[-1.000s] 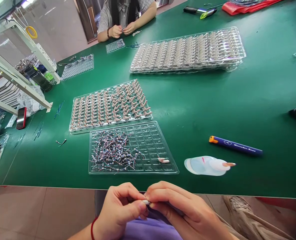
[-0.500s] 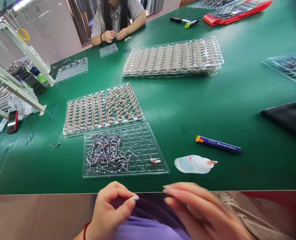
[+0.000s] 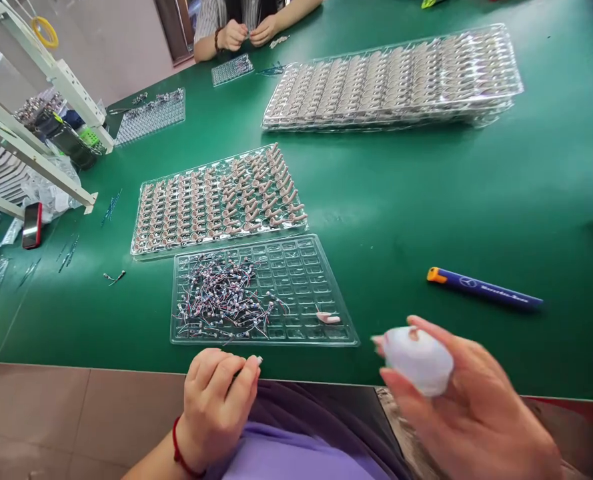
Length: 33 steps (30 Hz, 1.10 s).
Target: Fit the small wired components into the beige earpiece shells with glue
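Note:
My right hand (image 3: pixel 476 400) grips a small white squeeze bottle (image 3: pixel 419 360), tilted with its brownish tip toward the camera, above the table's front edge. The fingers of my left hand (image 3: pixel 221 393) are pinched together in front of the clear tray. A tiny whitish bit shows at those fingertips, too small to name. The clear compartmented tray (image 3: pixel 296 270) holds a heap of small parts with thin wires (image 3: pixel 221 297) on its left side. One beige earpiece-like part (image 3: pixel 328 318) lies in its right front corner.
Behind it sits a tray of beige stemmed parts (image 3: pixel 216 197). A stack of filled trays (image 3: pixel 391 87) stands further back. A blue pen-like tool with an orange end (image 3: pixel 483 288) lies to the right. A co-worker's hands (image 3: pixel 249 35) work across the table. A phone (image 3: pixel 32 225) lies left.
My right hand has picked up the squeeze bottle from the table and lifted it. My left hand has moved up and left, still pinched. The view has shifted.

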Each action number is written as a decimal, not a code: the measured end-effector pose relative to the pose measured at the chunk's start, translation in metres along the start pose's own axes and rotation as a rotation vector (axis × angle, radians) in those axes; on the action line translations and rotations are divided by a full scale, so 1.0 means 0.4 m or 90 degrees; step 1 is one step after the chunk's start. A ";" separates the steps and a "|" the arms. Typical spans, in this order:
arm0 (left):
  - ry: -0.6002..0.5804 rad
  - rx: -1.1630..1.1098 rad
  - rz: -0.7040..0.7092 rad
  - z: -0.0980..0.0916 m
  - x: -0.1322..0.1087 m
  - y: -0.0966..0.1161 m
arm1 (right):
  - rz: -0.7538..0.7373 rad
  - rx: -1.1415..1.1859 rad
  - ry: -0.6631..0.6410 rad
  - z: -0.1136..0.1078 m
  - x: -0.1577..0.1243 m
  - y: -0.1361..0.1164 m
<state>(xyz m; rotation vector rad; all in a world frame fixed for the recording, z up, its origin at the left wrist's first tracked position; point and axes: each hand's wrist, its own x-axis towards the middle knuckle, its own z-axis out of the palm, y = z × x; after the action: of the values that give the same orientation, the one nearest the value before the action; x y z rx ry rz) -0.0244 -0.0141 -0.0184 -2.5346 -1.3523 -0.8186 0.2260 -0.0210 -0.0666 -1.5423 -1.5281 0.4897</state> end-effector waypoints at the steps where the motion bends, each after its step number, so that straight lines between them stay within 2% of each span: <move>1: -0.006 -0.002 -0.013 -0.001 0.000 0.004 | -0.016 0.017 -0.038 0.002 -0.011 -0.004; 3: -0.015 -0.001 -0.040 -0.002 0.000 0.011 | -0.046 0.040 -0.107 0.008 -0.030 -0.018; 5: -0.015 0.006 -0.058 -0.003 0.000 0.018 | -0.077 0.064 -0.133 0.015 -0.042 -0.035; 10: -0.005 0.007 -0.071 0.000 0.001 0.026 | -0.096 0.127 -0.137 0.030 -0.059 -0.056; 17: -0.011 -0.003 -0.080 0.001 -0.001 0.025 | -0.103 0.091 -0.140 0.035 -0.086 -0.035; 22: -0.009 0.004 -0.082 0.001 0.000 0.026 | -0.136 0.077 -0.171 0.030 -0.076 -0.029; 25: -0.006 0.004 -0.081 0.003 0.000 0.025 | -0.152 0.071 -0.163 0.030 -0.073 -0.029; 29: -0.009 -0.001 -0.082 0.005 -0.001 0.024 | -0.126 0.075 -0.148 0.030 -0.073 -0.031; 33: -0.008 0.001 -0.081 0.004 0.001 0.025 | -0.154 0.089 -0.162 0.029 -0.068 -0.031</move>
<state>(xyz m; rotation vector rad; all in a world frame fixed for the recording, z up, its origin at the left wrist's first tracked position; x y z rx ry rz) -0.0157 -0.0190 -0.0185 -2.4779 -1.5313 -0.8244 0.2051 -0.0447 -0.0712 -1.2025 -1.8064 0.6562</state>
